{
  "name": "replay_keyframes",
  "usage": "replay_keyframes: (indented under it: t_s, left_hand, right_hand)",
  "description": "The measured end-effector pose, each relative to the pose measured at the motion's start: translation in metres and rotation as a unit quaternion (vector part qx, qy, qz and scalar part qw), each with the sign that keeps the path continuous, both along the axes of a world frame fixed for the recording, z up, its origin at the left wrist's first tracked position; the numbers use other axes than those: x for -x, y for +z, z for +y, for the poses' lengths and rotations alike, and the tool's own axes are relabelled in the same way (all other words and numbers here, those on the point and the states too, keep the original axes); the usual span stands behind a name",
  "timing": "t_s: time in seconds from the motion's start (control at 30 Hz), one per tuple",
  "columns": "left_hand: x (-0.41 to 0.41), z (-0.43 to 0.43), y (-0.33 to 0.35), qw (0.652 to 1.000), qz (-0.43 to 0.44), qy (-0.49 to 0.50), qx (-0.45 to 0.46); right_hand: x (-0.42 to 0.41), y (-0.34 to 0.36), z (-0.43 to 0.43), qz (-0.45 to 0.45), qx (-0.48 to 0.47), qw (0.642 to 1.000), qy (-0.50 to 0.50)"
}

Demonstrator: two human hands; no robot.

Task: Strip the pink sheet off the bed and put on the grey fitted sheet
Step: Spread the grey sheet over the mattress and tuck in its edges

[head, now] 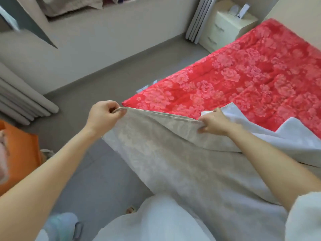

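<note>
So the bed [271, 54] takes up the frame from 1 to 4 o'clock, and its top is covered flat in a pink-red floral cover [217, 87] with a quilted look. The grey sheet [173, 153] sits over the bed's near corner, around 5 o'clock. Its patterned beige-grey side is up, a paler underside shows at 3 o'clock, and it drapes down toward the person's legs. Left hand [106, 115] is curled tight round the sheet's hem near the middle of the frame, holding it up off the bed. Right hand [213, 122] pinches the same hem further toward 3 o'clock, over the cover. Floor [104, 70] is plain grey. There's a cream nightstand [224, 28] at 1 o'clock, with pale folded panels [198, 20] leaning just beside it. Orange box-like thing [20, 150] at 9 o'clock, a slipper [64, 225] at 7. White gadget [242, 10] on the nightstand has a dark mark, too blurry to read
</note>
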State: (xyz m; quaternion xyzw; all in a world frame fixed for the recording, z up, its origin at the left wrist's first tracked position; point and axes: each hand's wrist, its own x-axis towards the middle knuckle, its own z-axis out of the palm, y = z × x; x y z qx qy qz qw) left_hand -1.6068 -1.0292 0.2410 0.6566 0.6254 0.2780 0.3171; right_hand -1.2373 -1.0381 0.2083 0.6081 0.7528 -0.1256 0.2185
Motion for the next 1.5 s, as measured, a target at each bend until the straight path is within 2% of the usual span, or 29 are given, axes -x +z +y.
replay_keyframes:
  t_s: [0.13, 0.23, 0.3, 0.33, 0.4, 0.47, 0.63, 0.8, 1.03, 1.17, 1.23, 1.3, 1.37, 1.5]
  left_hand:
    - [0.023, 0.022, -0.001, 0.998, 0.040, -0.051, -0.002]
    - [0.040, 0.041, -0.015, 0.995, 0.064, -0.070, 0.015]
    - [0.057, 0.057, -0.029, 0.994, 0.083, -0.065, 0.035]
    - [0.067, 0.065, -0.038, 0.993, 0.094, -0.061, 0.049]
    - [0.084, 0.083, -0.058, 0.989, 0.112, -0.055, 0.079]
    - [0.100, 0.105, -0.079, 0.983, 0.132, -0.042, 0.117]
    - [0.153, 0.165, -0.122, 0.953, 0.203, 0.016, 0.222]
    - [0.205, 0.233, -0.153, 0.946, 0.199, 0.139, 0.217]
    - [0.249, 0.321, -0.194, 0.914, 0.211, 0.261, 0.229]
    - [0.262, 0.373, -0.218, 0.899, 0.221, 0.147, 0.349]
    - [0.265, 0.401, -0.224, 0.888, 0.232, 0.085, 0.389]
    - [0.266, 0.435, -0.226, 0.894, 0.231, 0.042, 0.381]
    - [0.262, 0.474, -0.222, 0.901, 0.230, -0.007, 0.368]
    - [0.235, 0.551, -0.197, 0.910, 0.247, -0.129, 0.306]
  right_hand:
    - [-0.017, -0.013, 0.002, -0.130, 0.040, 0.989, -0.051]
    - [-0.037, -0.011, 0.011, -0.250, 0.014, 0.966, -0.073]
    - [-0.053, -0.004, 0.032, -0.299, -0.040, 0.947, -0.108]
    - [-0.058, 0.002, 0.047, -0.285, -0.096, 0.945, -0.128]
    - [-0.055, 0.018, 0.087, -0.169, -0.232, 0.944, -0.161]
    - [-0.030, 0.038, 0.136, -0.078, -0.339, 0.924, -0.155]
    - [0.068, 0.063, 0.283, 0.020, -0.403, 0.910, -0.097]
    - [0.158, 0.039, 0.403, 0.074, -0.381, 0.920, -0.051]
    - [0.243, -0.003, 0.521, 0.100, -0.341, 0.929, -0.105]
    - [0.265, -0.037, 0.565, 0.114, -0.301, 0.933, -0.159]
    - [0.264, -0.061, 0.571, 0.132, -0.225, 0.946, -0.191]
    - [0.260, -0.082, 0.564, 0.181, -0.123, 0.943, -0.249]
    - [0.257, -0.097, 0.548, 0.213, -0.069, 0.916, -0.334]
    - [0.236, -0.119, 0.502, 0.192, -0.056, 0.833, -0.516]
